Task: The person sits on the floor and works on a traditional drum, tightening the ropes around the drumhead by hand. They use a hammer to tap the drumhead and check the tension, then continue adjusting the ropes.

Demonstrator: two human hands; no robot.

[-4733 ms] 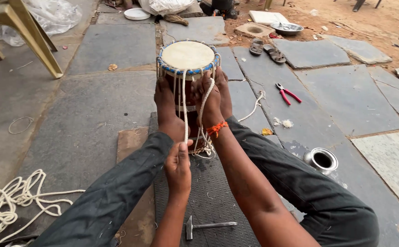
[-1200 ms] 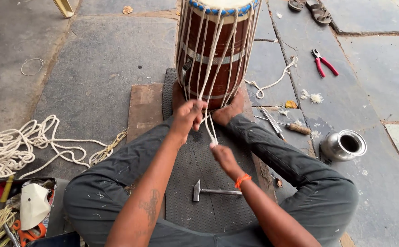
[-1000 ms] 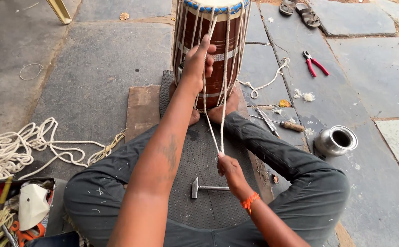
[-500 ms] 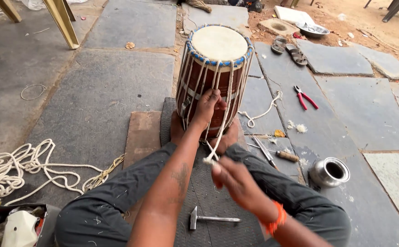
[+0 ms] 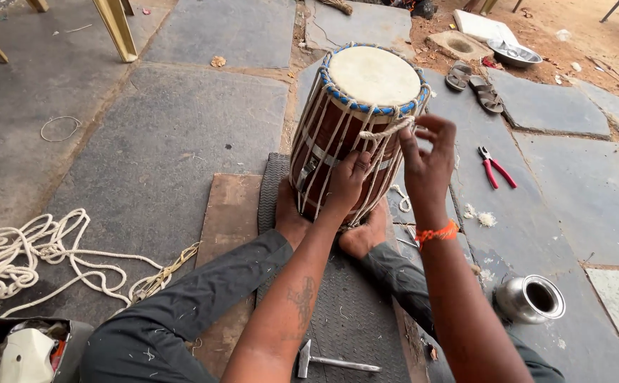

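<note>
On the stone floor [image 5: 146,142], seen from the head camera, a drum [image 5: 355,120] stands upright at the far end of a dark ribbed mat [image 5: 355,319], wedged between the seated person's two bare feet. A wooden board [image 5: 228,227] lies just beside the mat's left edge, partly under the left leg. To the drum's left the paving is open as far as the yellow chair legs [image 5: 118,28] at the upper edge. To its right the room is tighter: red-handled pliers [image 5: 495,168] lie near, a metal pot [image 5: 531,299] stands by the right knee, and a pair of sandals [image 5: 474,84] sits beyond. A loose heap of white rope [image 5: 32,252] fills the lower left, well apart from the drum. A small hammer [image 5: 334,362] rests on the mat between the legs.

Left hand [image 5: 348,186]: arm stretched forward, palm flat against the drum's side, fingers spread over the white lacing cords [image 5: 309,163]; this grip is open, pressing rather than closing.

Right hand [image 5: 428,159]: raised beside the drum's rim, wrist bent, an orange thread at the wrist; its grip is closed by thumb and fingertips on the cord end [image 5: 387,130], which runs taut and level to the blue-bound rim.
</note>
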